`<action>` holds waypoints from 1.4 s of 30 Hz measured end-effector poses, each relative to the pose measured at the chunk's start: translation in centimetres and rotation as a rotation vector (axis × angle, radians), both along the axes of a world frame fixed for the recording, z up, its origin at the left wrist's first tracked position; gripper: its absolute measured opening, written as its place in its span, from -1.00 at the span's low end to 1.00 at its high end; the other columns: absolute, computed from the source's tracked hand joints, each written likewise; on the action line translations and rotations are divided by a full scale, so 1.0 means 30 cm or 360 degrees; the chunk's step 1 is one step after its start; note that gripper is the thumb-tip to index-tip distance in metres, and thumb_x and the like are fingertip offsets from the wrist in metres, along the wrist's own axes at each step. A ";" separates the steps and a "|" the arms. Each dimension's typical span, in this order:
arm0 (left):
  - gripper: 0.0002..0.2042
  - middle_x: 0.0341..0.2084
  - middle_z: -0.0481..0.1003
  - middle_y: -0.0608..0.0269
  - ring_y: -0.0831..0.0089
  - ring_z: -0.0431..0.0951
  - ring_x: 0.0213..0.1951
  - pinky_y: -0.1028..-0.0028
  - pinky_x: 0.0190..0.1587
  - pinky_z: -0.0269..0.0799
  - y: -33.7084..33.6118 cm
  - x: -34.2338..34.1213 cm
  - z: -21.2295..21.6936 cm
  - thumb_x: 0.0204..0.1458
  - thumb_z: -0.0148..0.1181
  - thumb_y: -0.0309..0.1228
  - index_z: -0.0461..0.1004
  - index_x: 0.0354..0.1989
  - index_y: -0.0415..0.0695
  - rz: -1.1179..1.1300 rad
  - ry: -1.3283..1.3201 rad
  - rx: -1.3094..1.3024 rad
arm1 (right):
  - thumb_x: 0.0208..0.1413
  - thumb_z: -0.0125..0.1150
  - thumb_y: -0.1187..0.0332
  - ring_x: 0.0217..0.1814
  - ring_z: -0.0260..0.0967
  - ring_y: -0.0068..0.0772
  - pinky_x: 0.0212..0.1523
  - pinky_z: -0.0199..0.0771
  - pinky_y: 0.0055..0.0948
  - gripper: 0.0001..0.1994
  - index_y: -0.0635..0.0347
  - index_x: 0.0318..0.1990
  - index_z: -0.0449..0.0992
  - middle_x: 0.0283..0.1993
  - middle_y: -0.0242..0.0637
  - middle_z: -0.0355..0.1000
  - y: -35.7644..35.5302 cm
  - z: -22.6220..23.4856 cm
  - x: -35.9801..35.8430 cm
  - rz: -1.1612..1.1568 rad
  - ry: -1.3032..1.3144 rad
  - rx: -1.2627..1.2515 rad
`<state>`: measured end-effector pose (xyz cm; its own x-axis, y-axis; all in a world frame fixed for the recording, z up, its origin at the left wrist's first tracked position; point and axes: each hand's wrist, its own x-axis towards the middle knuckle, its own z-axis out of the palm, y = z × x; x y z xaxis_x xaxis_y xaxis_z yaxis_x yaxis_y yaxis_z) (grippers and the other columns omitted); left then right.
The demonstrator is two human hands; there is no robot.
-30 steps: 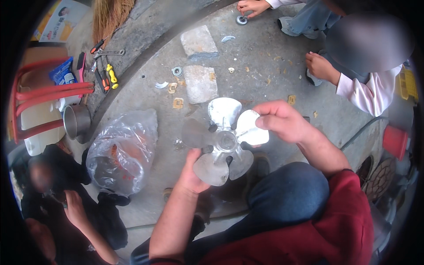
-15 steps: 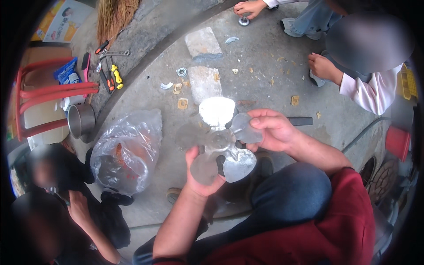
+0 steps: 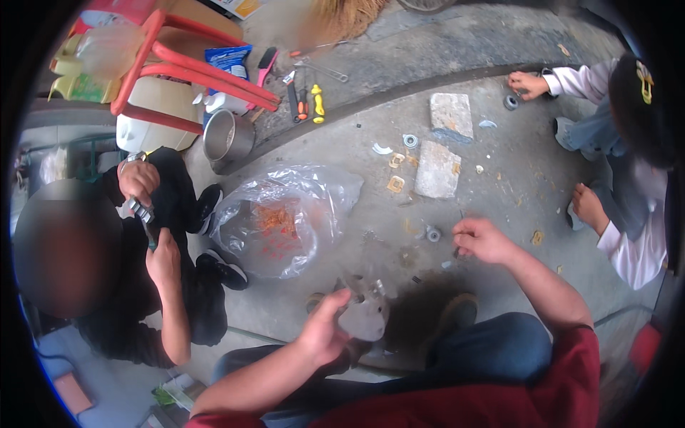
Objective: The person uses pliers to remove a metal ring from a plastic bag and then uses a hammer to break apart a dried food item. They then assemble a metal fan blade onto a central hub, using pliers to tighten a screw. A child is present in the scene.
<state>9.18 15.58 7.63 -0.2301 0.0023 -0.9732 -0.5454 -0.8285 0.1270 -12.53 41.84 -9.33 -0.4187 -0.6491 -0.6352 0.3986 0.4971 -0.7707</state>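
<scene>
My left hand (image 3: 325,328) grips a grey metal fan blade (image 3: 365,318) low in front of my knees, thumb on top. The blade is tilted and partly smeared by motion. Apart from it, my right hand (image 3: 486,241) hangs over the concrete floor, its fingers pinched together. Something thin and dark shows at those fingertips, too small to name. Close to them on the floor lies a small round grey part (image 3: 433,234). Left of the blade, a clear plastic bag (image 3: 335,196) holds reddish-orange bits.
Two pale stone slabs (image 3: 437,171) lie ahead with yellowish pieces (image 3: 395,185) nearby. Screwdrivers (image 3: 317,104), a metal pot (image 3: 228,137) and a red metal frame (image 3: 207,71) stand far left. One person at left holds a metal tool (image 3: 141,210); another person's hand (image 3: 529,85) touches a round part (image 3: 511,103).
The view has swung left. My right hand has let go of the fan blade and moved away to the right; my left hand alone keeps the blade, now lowered and tilted.
</scene>
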 end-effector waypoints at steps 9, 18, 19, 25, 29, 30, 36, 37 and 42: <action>-0.50 0.10 0.40 0.06 0.13 0.42 0.11 0.09 0.21 0.31 -0.062 0.171 0.122 0.17 0.10 -0.20 0.25 0.22 -0.21 0.0302 0.0226 -0.0215 | 0.05 0.13 0.31 -0.07 0.48 0.08 -0.03 0.47 -0.12 -0.75 0.20 -0.16 0.57 -0.17 0.01 0.54 -0.581 0.037 -0.282 0.0823 0.1168 0.0107; -0.54 -0.04 0.55 0.14 0.29 0.52 0.01 0.30 0.11 0.38 -0.087 0.232 0.192 0.12 0.19 -0.28 0.36 0.18 -0.21 0.0495 0.0232 -0.0341 | 0.08 0.07 0.44 -0.06 0.50 0.11 -0.04 0.49 -0.09 -0.80 0.24 -0.17 0.56 -0.12 0.04 0.53 -1.366 0.015 -0.378 0.0366 0.1613 -0.0018; -0.52 0.08 0.47 0.17 0.30 0.44 0.11 0.30 0.19 0.31 -0.100 0.255 0.203 0.11 0.20 -0.29 0.35 0.18 -0.22 0.0504 0.0212 -0.0370 | 0.09 0.05 0.45 -0.05 0.50 0.10 -0.03 0.50 -0.11 -0.78 0.25 -0.15 0.55 -0.09 0.05 0.53 -1.456 0.030 -0.385 0.0425 0.1679 0.0082; -0.51 0.07 0.46 0.15 0.26 0.46 0.09 0.24 0.16 0.34 -0.145 0.376 0.256 0.15 0.08 -0.19 0.31 0.21 -0.16 0.0723 0.0011 -0.0420 | 0.19 -0.02 0.42 0.13 0.49 -0.07 0.08 0.52 -0.19 -0.71 0.37 -0.02 0.50 0.04 0.05 0.51 -1.737 -0.003 -0.390 0.0572 0.1572 0.0796; -0.50 0.07 0.45 0.17 0.25 0.46 0.09 0.23 0.14 0.36 -0.138 0.398 0.248 0.14 0.09 -0.19 0.29 0.22 -0.15 0.0901 0.0093 -0.0449 | 0.08 0.17 0.33 0.19 0.44 -0.06 0.11 0.49 -0.24 -0.63 0.38 0.01 0.49 0.13 0.08 0.45 -1.761 -0.090 -0.445 0.0258 0.1439 0.0901; -0.49 0.07 0.45 0.17 0.25 0.45 0.09 0.23 0.14 0.36 -0.131 0.410 0.249 0.13 0.10 -0.19 0.29 0.23 -0.15 0.0928 0.0090 -0.0460 | 0.04 0.21 0.32 0.18 0.45 -0.03 0.12 0.48 -0.26 -0.61 0.38 -0.01 0.50 0.07 0.10 0.48 -1.757 -0.058 -0.436 0.0221 0.1304 0.0834; -0.43 0.08 0.45 0.19 0.27 0.37 0.19 0.23 0.29 0.21 -0.197 0.255 0.291 0.08 0.19 -0.15 0.27 0.24 -0.11 0.0791 0.0339 -0.0290 | -0.08 0.10 0.45 -0.73 0.08 -0.50 -0.72 0.05 -0.42 -0.90 0.14 -0.36 0.39 -0.61 -0.42 0.15 -1.469 0.114 -0.488 -0.0251 -0.0321 -0.0596; -0.41 0.11 0.40 0.11 0.19 0.39 0.16 0.17 0.24 0.28 -0.222 0.221 0.302 0.10 0.16 -0.26 0.16 0.30 -0.13 0.0808 0.0450 -0.0291 | -0.10 0.09 0.48 -0.70 0.14 -0.48 -0.68 0.12 -0.41 -0.86 0.17 -0.32 0.37 -0.58 -0.41 0.20 -1.383 0.210 -0.416 -0.0204 -0.0340 -0.0766; -0.38 0.11 0.37 0.05 0.19 0.45 0.10 0.19 0.13 0.42 -0.291 -0.022 0.189 0.09 0.12 -0.40 0.08 0.35 -0.14 0.0567 0.0905 -0.0307 | 0.20 0.14 0.27 -0.47 0.38 -0.44 -0.36 0.46 -0.44 -0.81 0.21 -0.20 0.41 -0.39 -0.30 0.43 -0.765 0.671 -0.233 -0.0228 -0.0293 -0.0814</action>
<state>8.51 6.86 13.31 -0.6587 -0.3285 -0.6770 -0.0500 -0.8786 0.4749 -19.51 18.90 10.80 -0.4374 -0.8383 -0.3255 0.5856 0.0092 -0.8106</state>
